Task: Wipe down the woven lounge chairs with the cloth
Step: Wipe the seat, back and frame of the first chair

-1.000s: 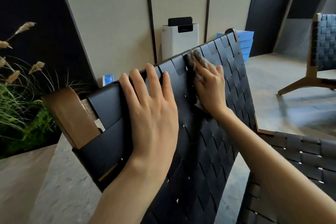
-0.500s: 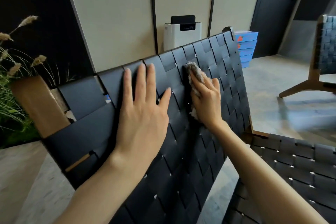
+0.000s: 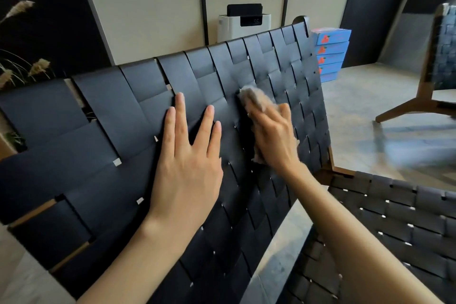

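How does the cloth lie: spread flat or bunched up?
Bunched up: the cloth bulges in a crumpled lump under the right hand.

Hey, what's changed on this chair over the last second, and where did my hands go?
The left hand let go of the top edge of the woven backrest and slid down; it now lies flat on the straps. The right hand wiped the cloth down from the top edge to lower on the weave. Unchanged: the right hand keeps hold of the cloth, and both hands stay on the backrest.
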Available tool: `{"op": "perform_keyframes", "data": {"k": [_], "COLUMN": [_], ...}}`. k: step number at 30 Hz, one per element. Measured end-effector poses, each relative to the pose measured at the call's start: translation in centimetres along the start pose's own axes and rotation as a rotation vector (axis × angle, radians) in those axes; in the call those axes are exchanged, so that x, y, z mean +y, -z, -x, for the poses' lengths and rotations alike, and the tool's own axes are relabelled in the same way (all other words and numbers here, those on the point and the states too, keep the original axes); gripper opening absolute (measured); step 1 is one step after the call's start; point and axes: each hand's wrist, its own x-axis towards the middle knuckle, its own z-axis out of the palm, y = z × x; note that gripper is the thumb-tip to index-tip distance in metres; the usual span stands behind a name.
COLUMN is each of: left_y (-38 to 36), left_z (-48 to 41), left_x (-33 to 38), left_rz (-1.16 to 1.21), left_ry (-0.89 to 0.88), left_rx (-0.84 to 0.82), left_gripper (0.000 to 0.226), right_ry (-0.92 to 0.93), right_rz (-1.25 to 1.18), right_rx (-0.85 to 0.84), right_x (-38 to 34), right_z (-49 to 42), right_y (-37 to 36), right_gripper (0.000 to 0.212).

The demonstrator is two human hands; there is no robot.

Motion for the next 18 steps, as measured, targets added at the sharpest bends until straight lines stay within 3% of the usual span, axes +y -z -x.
{"op": "perform_keyframes", "data": {"k": [3,5,8,10,12,18], "left_y": [-0.2,-0.3,-0.5,-0.6,-0.7,-0.6], "left_z": [0.1,0.0,-0.1,-0.1,-0.1,-0.1], "left_x": [0.2,0.2,0.6,1.0,1.2,1.0], "left_rz": [0.043,0.052,0.053,0.049,0.054,0.138], "left_ry": [-0.012,-0.024,-0.015,-0.004,-0.001,-0.009], "left_rx": [0.007,0.010,0.014,0.015,0.017,0.029], "left_gripper": [0.062,0.062,0.063,0.065,0.065,0.066], "right_ry": [-0.406,-0.553,-0.410,-0.216,-0.149,-0.391], "right_rz": [-0.006,-0.084,-0.187,-0.161,-0.139,-0.241], "right_rx": [0.065,0.112,0.028,-0.066,-0.141,-0.103], "right_x": [2.4,0.9,-2.5,-3.1,-2.1,0.0], "right_z": [-1.3,-1.8,-0.4,1.3,1.2,-6.8], "right_y": [-1.3,-1.7,-0.1,1.5,3.2,3.3], "right_gripper": [0.051,0.055,0.059,0.055,0.048,0.055]}}
